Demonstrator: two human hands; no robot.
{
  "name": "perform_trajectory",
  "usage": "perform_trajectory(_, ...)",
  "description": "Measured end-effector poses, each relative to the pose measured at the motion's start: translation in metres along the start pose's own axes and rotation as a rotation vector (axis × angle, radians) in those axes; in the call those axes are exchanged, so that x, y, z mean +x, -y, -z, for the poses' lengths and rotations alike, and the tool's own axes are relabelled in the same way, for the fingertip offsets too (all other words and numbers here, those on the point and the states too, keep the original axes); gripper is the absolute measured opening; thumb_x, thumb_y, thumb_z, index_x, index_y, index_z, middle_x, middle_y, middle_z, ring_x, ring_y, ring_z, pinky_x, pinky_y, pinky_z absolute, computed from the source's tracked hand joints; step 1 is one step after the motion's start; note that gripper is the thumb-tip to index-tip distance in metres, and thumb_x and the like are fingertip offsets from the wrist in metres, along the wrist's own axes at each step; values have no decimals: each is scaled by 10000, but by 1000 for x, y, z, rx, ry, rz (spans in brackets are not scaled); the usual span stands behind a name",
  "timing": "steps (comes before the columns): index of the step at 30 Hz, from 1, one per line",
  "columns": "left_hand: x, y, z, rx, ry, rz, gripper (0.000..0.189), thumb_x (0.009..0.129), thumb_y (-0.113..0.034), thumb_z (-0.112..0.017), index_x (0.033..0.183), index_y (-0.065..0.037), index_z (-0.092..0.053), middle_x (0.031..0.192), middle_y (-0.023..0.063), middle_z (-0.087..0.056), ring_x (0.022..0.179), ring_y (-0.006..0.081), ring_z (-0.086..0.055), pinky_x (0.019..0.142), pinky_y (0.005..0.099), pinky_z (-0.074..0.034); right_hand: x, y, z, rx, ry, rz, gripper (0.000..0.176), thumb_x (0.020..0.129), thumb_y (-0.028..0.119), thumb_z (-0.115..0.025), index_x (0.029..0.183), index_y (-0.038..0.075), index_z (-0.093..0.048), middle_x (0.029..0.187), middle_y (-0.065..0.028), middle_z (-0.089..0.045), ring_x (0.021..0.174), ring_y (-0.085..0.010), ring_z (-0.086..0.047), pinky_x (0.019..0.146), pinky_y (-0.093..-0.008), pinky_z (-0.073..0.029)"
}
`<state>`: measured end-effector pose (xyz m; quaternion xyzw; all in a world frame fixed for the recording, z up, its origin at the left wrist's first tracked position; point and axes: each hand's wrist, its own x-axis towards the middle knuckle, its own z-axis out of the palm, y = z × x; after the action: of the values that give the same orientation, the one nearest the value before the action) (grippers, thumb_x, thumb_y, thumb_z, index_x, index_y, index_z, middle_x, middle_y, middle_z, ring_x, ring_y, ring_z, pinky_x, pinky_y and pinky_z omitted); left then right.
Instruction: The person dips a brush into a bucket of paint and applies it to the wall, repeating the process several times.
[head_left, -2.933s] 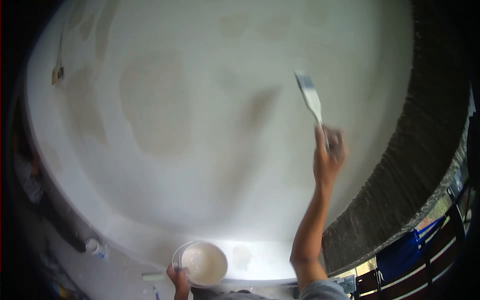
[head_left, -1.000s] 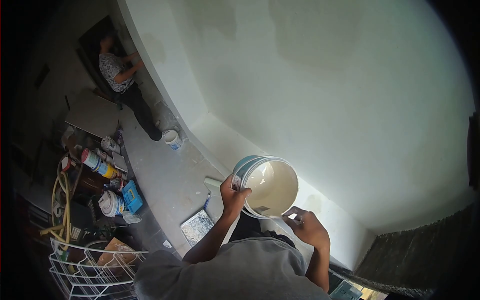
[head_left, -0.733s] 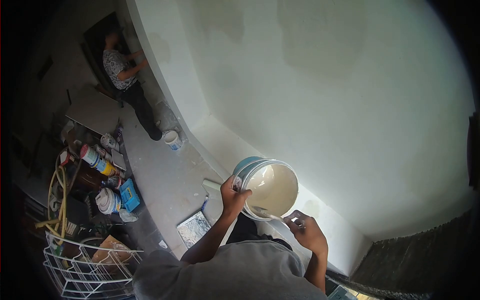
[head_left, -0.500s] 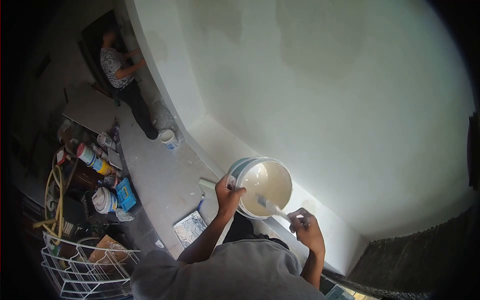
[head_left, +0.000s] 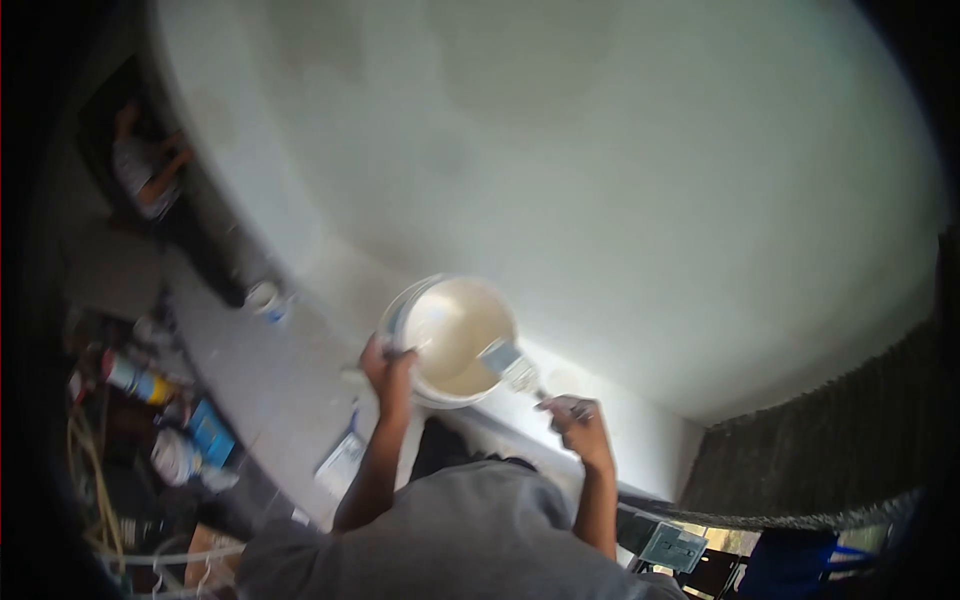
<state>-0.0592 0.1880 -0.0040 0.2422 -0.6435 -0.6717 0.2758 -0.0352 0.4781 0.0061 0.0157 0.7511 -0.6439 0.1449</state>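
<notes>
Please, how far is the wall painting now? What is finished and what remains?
Looks done: most of the wall is evenly white. In hand: the left hand holds the bucket by its rim, and the right hand holds the brush at the bucket's edge. Left: darker patches near the top seem to need another coat.

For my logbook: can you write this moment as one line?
left hand: grips bucket rim | right hand: holds brush | brush head: at bucket rim
</notes>
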Motion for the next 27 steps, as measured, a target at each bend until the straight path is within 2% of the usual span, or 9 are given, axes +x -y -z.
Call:
perform_trajectory(3, 13, 52, -4, -137, -312, -37, 401, 600, 35, -608, 991, 27, -520, 923, 82, -544, 794, 186, -532, 721, 323, -446, -11, 26, 8, 168, -81, -44, 124, 905, 105, -614, 934, 43, -717, 603, 39, -527, 482, -24, -395, 422, -201, -307)
perform_trajectory(5, 19, 58, 3, -102, -131, -41, 352, 578, 35, -573, 928, 10, -535, 845, 64, -541, 722, 175, -522, 674, 303, -441, -10, 39, 31, 307, -123, 118, 136, 910, 114, -631, 954, 8, -705, 626, 39, -550, 496, -24, -419, 428, -205, -323)
perform_trajectory(6, 32, 93, 40, 22, 27, 94, 562, 604, 27, -608, 1154, 56, -497, 1105, 152, -487, 990, 270, -537, 858, 361, -458, -22, 53, 28, 287, -164, 166, 151, 912, 120, -635, 968, -3, -702, 636, 37, -559, 504, -24, -425, 435, -207, -330)
perform_trajectory(10, 8, 39, -1, -73, 97, 43, 224, 545, 59, -519, 739, -11, -435, 692, 14, -475, 597, 152, -468, 555, 281, -393, -27, 113, 98, 122, -666, 499, 261, 937, 234, -600, 968, -6, -695, 624, 50, -523, 552, -35, -422, 484, -206, -338)
perform_trajectory(12, 6, 40, -11, -74, 123, 53, 242, 536, 65, -524, 749, -17, -443, 700, 12, -464, 602, 149, -463, 561, 279, -391, -41, 160, 127, -50, -912, 661, 291, 962, 244, -567, 793, 13, -624, 606, 63, -439, 565, -39, -367, 494, -217, -287)
perform_trajectory(17, 12, 61, -15, -34, 143, 36, 246, 505, 43, -547, 701, -36, -422, 656, 30, -450, 574, 148, -435, 536, 287, -363, -49, 277, 166, -332, -1401, 999, 252, 916, 160, -638, 1056, -45, -679, 729, -72, -647, 685, -95, -556, 610, -276, -444)
perform_trajectory(20, 20, 78, -24, -1, 118, 72, 275, 496, 85, -546, 713, -36, -427, 693, -4, -431, 597, 145, -433, 545, 273, -369, -35, 336, 181, -438, -1543, 1197, 231, 874, 134, -662, 1021, -43, -681, 771, -134, -668, 671, -184, -616, 630, -311, -476)
perform_trajectory(21, 17, 74, -23, 4, 189, -95, 88, 679, 42, -564, 741, -11, -532, 596, 32, -553, 503, 131, -493, 485, 290, -398, -28, 352, 187, -499, -1606, 1236, 227, 866, 131, -661, 1011, -42, -681, 775, -147, -666, 674, -216, -629, 636, -325, -485)
perform_trajectory(27, 4, 42, -40, 2, 146, 93, 232, 509, 48, -555, 684, -44, -434, 647, 16, -452, 564, 139, -428, 533, 285, -362, 9, 437, 217, -622, -1756, 1279, 226, 862, 161, -617, 963, -31, -682, 771, -176, -656, 698, -322, -637, 656, -405, -499)
